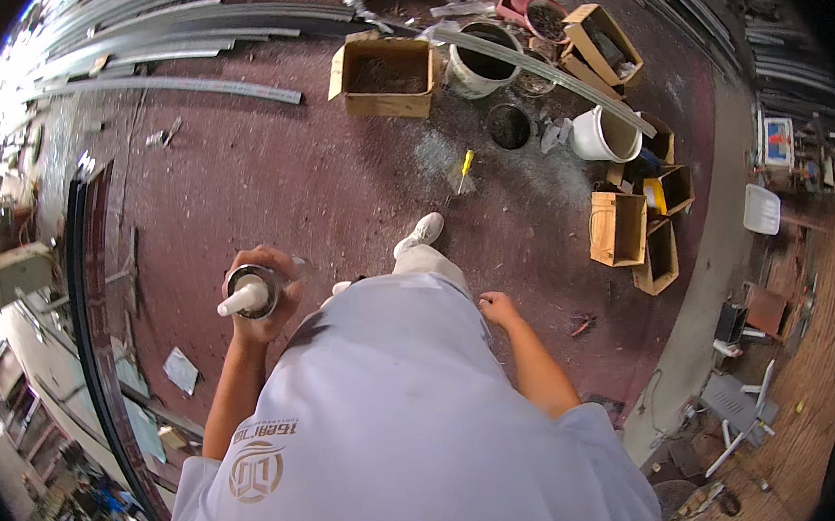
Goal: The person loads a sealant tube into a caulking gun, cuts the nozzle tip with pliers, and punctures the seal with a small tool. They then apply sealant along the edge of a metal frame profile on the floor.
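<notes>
Pale shirt: we see gold-brown printing on its left front.
Round emblem: we find a ring enclosing a bold angular mark.
Row of characters: we see it just beside the emblem, in the same colour.
White-framed panel: we see blue and red patches, too small for us to read.

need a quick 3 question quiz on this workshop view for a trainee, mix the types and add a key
1. Which hand holds the white-tipped cylinder?
2. True or false: the yellow-handled tool lies inside a toolbox.
3. Pick one: directly right of the leftmost open cardboard box stands
a) a white bucket
b) a glass jar
c) a wicker basket

Key:
1. The left hand.
2. False; it lies on the floor.
3. a
</notes>
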`<state>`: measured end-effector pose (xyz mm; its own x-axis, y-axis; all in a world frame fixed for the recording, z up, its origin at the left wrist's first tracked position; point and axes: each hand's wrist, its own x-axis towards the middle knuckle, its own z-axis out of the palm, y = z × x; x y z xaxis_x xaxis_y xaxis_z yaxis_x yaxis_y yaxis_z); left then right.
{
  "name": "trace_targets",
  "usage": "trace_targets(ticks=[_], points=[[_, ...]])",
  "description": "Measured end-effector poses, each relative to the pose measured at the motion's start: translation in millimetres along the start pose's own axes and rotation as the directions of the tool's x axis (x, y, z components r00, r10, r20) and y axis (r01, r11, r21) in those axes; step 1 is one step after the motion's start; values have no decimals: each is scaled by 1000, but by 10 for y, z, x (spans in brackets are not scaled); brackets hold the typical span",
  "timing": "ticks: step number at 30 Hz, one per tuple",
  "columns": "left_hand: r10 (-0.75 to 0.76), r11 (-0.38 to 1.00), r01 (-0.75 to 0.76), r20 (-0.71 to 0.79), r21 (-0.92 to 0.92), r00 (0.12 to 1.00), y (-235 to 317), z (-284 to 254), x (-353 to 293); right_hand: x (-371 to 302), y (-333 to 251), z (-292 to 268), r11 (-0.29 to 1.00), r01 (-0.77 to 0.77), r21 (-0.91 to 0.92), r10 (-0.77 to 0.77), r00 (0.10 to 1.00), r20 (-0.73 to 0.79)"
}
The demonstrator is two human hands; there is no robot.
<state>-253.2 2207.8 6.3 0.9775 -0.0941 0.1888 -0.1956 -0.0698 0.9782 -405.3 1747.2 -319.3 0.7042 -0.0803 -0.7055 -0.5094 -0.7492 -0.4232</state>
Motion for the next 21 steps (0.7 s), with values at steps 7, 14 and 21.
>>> trace_targets(ticks=[7,14,21], points=[[24,993,7,257,-116,966,51,880,939,748,-91,-668,887,-35,461,63,997,-45],[151,950,-3,453,-312,878,103,1591,1676,519,-97,-1204,775,0,632,89,990,-110],[115,939,147,686,-311,718,-152,2178,2312,-59,448,-613,714,-140,686,254,965,-68]])
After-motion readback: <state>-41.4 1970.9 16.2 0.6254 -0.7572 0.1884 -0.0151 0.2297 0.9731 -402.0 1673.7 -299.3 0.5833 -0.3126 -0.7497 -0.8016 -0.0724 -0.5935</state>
